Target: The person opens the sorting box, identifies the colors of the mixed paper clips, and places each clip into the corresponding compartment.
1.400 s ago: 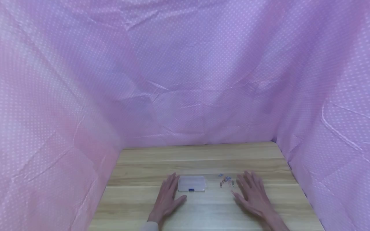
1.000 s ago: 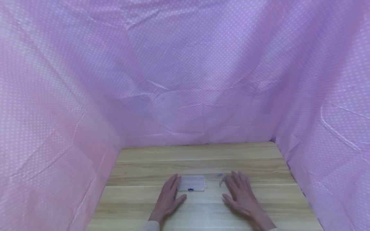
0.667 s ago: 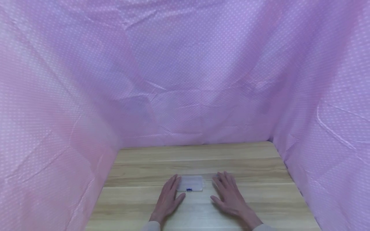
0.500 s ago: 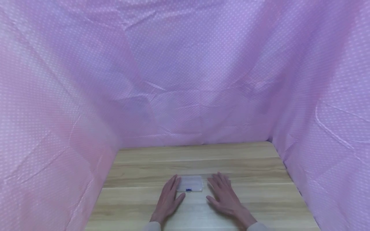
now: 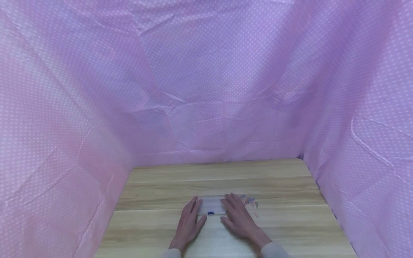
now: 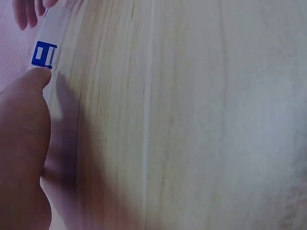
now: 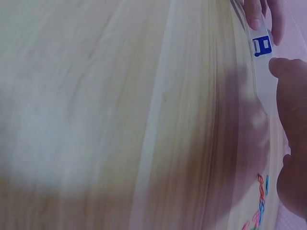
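Note:
A flat clear plastic box (image 5: 211, 205) lies on the table between the two hands, its blue latch (image 5: 210, 213) facing the person. Along its left side my left hand (image 5: 188, 224) has its fingers extended, and the thumb (image 6: 41, 79) is right by the latch in the left wrist view. On the opposite side, my right hand (image 5: 239, 218) is spread with fingertips over the box's right edge. Its thumb (image 7: 283, 67) lies near the front face in the right wrist view. The lid appears closed.
Several coloured paper clips (image 5: 248, 201) lie scattered just right of the right hand; some show at the lower edge of the right wrist view, tangled-looking. The wood-grain table (image 5: 155, 186) is enclosed by pink dotted cloth (image 5: 193, 125) at the back and sides.
My right hand has moved left, passing over the paper clips to the box's right edge, and the clips show again behind it. The left hand has stayed at the box.

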Demonstrator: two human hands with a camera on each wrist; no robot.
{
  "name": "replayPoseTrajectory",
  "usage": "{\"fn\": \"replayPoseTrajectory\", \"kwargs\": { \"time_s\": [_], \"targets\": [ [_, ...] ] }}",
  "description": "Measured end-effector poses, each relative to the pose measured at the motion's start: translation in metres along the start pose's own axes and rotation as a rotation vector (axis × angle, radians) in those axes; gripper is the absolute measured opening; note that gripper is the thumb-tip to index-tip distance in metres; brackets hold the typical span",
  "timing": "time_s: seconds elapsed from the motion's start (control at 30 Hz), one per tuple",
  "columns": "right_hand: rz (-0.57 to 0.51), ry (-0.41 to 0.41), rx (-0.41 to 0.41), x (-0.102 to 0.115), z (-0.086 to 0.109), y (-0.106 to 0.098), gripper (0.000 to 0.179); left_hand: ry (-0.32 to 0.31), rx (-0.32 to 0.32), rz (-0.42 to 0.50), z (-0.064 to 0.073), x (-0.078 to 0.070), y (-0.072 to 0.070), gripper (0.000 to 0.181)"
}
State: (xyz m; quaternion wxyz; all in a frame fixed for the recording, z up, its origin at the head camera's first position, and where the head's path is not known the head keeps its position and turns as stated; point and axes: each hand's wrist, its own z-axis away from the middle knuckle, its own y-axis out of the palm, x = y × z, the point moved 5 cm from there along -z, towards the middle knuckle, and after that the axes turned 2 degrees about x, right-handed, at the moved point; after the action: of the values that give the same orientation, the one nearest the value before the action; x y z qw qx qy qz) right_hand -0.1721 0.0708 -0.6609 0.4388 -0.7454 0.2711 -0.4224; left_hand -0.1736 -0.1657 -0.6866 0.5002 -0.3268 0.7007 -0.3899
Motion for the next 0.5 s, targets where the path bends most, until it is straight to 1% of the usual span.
{"fn": "replayPoseTrajectory", "kwargs": {
  "time_s": [0.13,0.23,0.37,0.5],
  "targets": [
    [0.004,0.004,0.017,0.001,-0.005,0.007,0.063,0.012,-0.048,-0.011,0.000,-0.001,0.000,0.068],
    [0.013,-0.009,-0.001,0.002,-0.007,0.008,0.055,0.012,-0.061,-0.014,0.000,-0.002,0.001,0.067],
    [0.034,-0.036,-0.039,0.001,-0.010,0.006,0.048,-0.004,-0.039,0.000,0.000,-0.002,0.003,0.065],
    [0.045,-0.038,-0.044,-0.001,-0.012,0.006,0.045,-0.031,-0.006,0.017,0.000,-0.002,0.004,0.063]
  ]
}}
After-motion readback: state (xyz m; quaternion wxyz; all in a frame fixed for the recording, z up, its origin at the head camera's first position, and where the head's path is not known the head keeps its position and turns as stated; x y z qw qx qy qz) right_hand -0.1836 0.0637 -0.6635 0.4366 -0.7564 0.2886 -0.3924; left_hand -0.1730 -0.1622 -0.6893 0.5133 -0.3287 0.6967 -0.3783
